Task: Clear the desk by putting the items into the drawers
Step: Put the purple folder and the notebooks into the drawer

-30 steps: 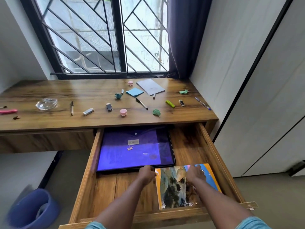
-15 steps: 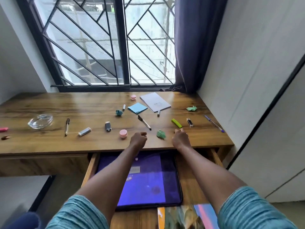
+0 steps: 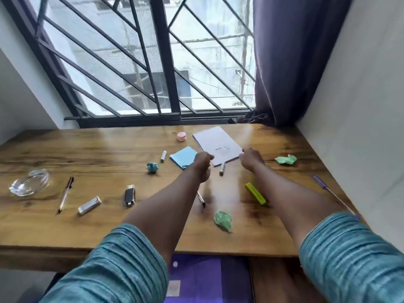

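A white spiral notepad (image 3: 218, 144) lies flat at the back of the wooden desk (image 3: 65, 232). My left hand (image 3: 202, 165) is at its near left edge, fingers curled, partly over a blue sticky pad (image 3: 182, 157). My right hand (image 3: 251, 159) is curled at the notepad's near right corner. Whether either hand grips the notepad is unclear. Below the desk edge, the open drawer (image 3: 275, 281) holds a purple folder (image 3: 207, 278).
Scattered on the desk are a pink jar (image 3: 181, 136), crumpled papers (image 3: 223, 219) (image 3: 286, 159) (image 3: 152, 167), a yellow highlighter (image 3: 255, 193), a purple pen (image 3: 332, 193), a silver marker (image 3: 222, 168), a black stick (image 3: 129, 195), another pen (image 3: 65, 194) and a glass ashtray (image 3: 29, 182). A wall bounds the right side.
Both hands left the drawer, crossed the desk's front edge and reached to the notepad at the back. My view rose from the drawer to the desktop.
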Action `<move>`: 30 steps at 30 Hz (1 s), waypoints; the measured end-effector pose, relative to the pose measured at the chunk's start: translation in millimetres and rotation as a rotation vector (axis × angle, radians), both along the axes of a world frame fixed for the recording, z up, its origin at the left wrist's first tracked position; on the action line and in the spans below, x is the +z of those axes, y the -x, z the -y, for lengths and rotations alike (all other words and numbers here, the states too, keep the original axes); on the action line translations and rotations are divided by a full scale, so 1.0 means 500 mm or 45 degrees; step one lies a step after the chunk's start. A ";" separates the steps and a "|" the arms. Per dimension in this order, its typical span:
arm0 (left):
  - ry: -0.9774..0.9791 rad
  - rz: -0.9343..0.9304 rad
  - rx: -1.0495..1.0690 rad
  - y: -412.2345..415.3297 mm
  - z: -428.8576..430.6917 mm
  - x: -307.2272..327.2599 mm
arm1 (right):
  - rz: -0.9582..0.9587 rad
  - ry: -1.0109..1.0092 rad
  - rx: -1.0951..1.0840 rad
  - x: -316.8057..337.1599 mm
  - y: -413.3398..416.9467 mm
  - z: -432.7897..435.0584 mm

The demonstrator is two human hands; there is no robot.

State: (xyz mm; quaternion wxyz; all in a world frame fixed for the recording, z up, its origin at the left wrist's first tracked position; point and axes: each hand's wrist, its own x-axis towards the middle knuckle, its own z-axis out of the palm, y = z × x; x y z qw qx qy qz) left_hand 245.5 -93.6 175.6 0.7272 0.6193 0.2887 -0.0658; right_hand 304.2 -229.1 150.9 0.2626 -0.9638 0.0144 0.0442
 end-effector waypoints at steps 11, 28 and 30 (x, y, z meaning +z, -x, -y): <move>0.172 -0.022 -0.022 -0.105 0.037 -0.021 | -0.151 0.106 0.017 -0.063 -0.109 -0.047; -0.099 -0.162 0.063 -0.118 0.029 -0.042 | -0.254 -1.240 -0.286 -0.062 -0.139 -0.029; -0.122 -0.138 0.008 -0.108 0.034 -0.029 | -0.173 -1.341 -0.278 -0.036 -0.126 -0.035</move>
